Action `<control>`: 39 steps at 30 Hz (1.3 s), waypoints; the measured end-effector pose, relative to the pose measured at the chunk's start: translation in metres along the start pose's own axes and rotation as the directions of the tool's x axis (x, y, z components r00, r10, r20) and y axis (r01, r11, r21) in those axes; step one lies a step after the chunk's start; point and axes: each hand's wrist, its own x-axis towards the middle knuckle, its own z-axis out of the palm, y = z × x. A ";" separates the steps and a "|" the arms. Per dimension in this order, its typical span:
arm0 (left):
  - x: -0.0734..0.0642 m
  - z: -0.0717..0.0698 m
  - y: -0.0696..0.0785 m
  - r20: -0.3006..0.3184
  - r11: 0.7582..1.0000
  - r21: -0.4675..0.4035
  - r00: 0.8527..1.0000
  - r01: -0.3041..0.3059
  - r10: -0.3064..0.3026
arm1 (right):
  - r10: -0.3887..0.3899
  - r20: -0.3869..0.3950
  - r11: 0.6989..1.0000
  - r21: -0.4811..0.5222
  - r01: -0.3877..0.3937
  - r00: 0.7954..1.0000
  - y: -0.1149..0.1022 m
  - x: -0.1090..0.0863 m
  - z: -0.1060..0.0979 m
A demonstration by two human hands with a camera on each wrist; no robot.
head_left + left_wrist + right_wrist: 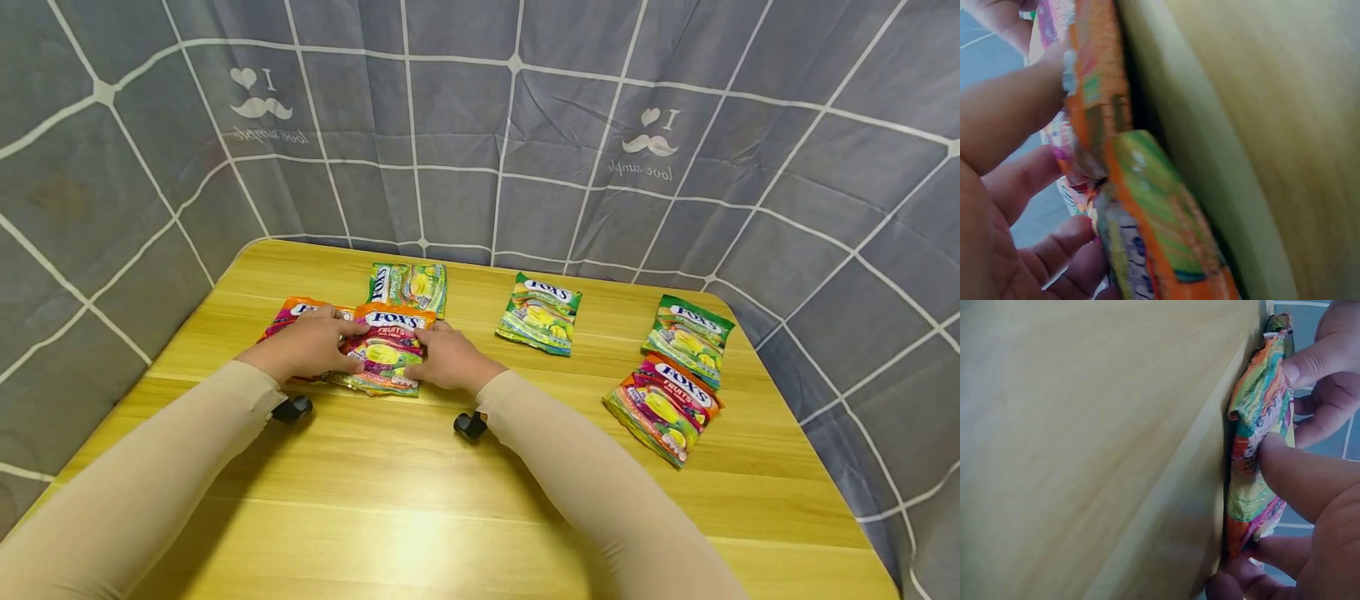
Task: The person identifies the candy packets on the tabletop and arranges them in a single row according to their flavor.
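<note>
A magenta and orange Fox's Fruits candy bag [384,352] lies toward the table's back left, between both hands. My left hand [315,343] holds its left side, with thumb and fingertips along that edge. From the other side my right hand [448,360] grips the right edge; in the right wrist view its thumb [1285,465] presses the bag's side [1250,506]. Another Fruits bag [288,315] lies partly hidden under the left hand, overlapping the middle one. Just behind is a green Fox's Spring candy bag [418,285], its near part covered.
A green candy bag [538,318] lies alone at the back middle. Further right, another green bag [686,335] has a magenta Fruits bag [663,410] against its near end. A grey curtain [465,125] with white lines hangs around the wooden table [390,517].
</note>
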 end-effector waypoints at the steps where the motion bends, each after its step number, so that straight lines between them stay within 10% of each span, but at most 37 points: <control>1: 0.000 0.000 0.000 0.006 1.000 0.000 1.000 0.002 -0.002 | 0.000 0.005 1.000 -0.014 0.000 1.000 0.000 0.000 0.000; 39: 0.009 0.005 -0.002 0.047 0.999 -0.030 0.998 0.038 -0.036 | 0.026 0.035 0.991 -0.134 -0.021 0.999 -0.003 -0.001 -0.002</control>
